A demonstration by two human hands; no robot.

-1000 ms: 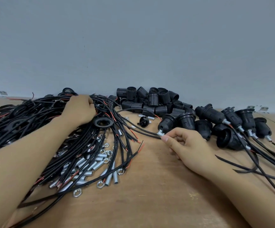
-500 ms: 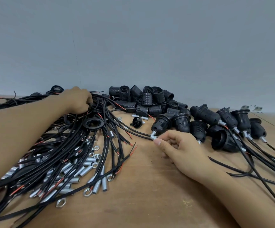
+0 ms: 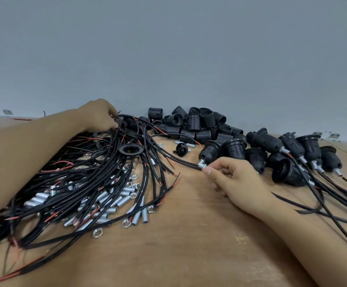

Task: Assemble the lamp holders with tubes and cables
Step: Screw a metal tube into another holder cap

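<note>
- Lamp holder [image 3: 211, 151], black and ribbed, lies on its side near the middle of the wooden table [image 3: 189, 245], with a short metal tube [image 3: 202, 163] sticking out of its narrow end toward the camera.
- Right hand [image 3: 233, 181] rests on the table just in front of that holder; its fingers [image 3: 207, 171] pinch the tip of the tube, thumb and forefinger pressed together on it, the other fingers curled under.
- A black cable [image 3: 176, 159] runs from the tube leftward into the cable bundle [image 3: 89, 183], a wide fan of black leads with red wire ends.
- Left hand [image 3: 100, 116] reaches over the far end of the bundle, fingers curled down and gripping the cables there.
- Under and beside the cables lie loose metal tubes [image 3: 114, 201] and hex nuts [image 3: 97, 233]; a black ring [image 3: 131, 149] lies on top of the bundle.
- Behind, against the grey wall [image 3: 168, 48], sits a heap of threaded black holder sleeves [image 3: 195, 121].
- To the right lie assembled lamp holders [image 3: 311, 150] with tubes fitted, their cables trailing toward the near right edge.
- A small black holder cap [image 3: 181, 150] lies between the bundle and the pinched holder.
</note>
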